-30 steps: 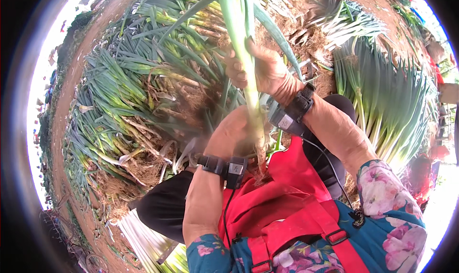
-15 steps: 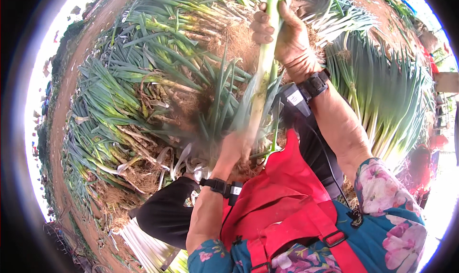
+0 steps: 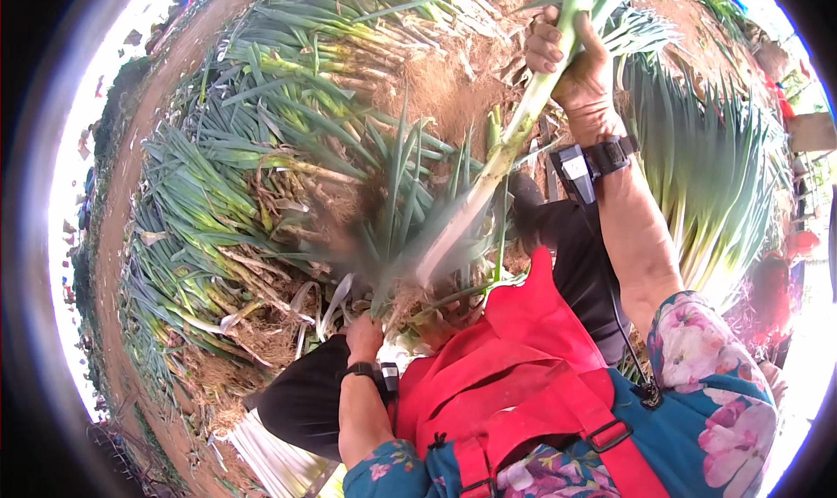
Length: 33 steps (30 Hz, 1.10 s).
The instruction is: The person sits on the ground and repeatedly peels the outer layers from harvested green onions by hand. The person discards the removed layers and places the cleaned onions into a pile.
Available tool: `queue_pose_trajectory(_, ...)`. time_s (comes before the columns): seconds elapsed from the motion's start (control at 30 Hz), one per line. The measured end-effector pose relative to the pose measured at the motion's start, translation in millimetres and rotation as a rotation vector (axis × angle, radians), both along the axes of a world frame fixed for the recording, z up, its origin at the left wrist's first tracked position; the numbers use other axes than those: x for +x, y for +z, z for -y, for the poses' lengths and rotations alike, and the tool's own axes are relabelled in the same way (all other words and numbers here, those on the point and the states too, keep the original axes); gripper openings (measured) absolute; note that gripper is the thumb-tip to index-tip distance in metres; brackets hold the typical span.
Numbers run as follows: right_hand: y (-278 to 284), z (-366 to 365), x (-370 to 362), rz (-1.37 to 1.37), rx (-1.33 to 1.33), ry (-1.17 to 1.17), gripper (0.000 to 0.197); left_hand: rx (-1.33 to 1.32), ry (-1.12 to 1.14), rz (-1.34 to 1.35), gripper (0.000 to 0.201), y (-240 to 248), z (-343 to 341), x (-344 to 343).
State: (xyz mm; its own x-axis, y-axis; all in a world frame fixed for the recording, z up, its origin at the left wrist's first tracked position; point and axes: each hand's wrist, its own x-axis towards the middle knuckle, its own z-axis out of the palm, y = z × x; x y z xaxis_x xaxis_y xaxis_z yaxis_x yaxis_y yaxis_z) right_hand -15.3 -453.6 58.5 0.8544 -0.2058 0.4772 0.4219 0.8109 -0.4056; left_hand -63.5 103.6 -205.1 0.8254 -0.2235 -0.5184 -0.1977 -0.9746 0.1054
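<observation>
A long leek slants from upper right to lower left in front of me. My right hand is wrapped round its pale green upper shaft, the thumb along the near side. The leek's white lower end and its hairy roots point down toward my lap, partly blurred. Close below the roots, over my bent left knee, is my left hand, its fingers curled in. A leaf strip seems to rise from it, but what it pinches is too unclear to name. Both wrists wear dark straps with small devices.
A big heap of untrimmed leeks with rooty ends covers the ground on my left and ahead. Cleaner leeks lie in a pile on my right. More white stalks lie by my left leg. My red apron covers my lap.
My left hand has come away from the leek's lower shaft, down and left toward my knee. My right hand has shifted right with the leek, which now slants more.
</observation>
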Motion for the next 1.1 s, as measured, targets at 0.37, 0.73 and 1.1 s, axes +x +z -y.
queue_pose_trajectory(0.37,-15,17,-14,-0.240,-0.046,-0.272,0.039,0.153,-0.350,-0.337,0.044,43,59,31)
queue_pose_trajectory(0.73,-12,-65,12,-0.326,0.039,-0.049,0.036,-1.115,-0.354,0.454,0.034,236,245,41)
queue_pose_trajectory(1.1,-34,-101,16,-0.562,0.080,-0.090,0.039,-1.075,-0.240,0.761,0.028,214,304,57)
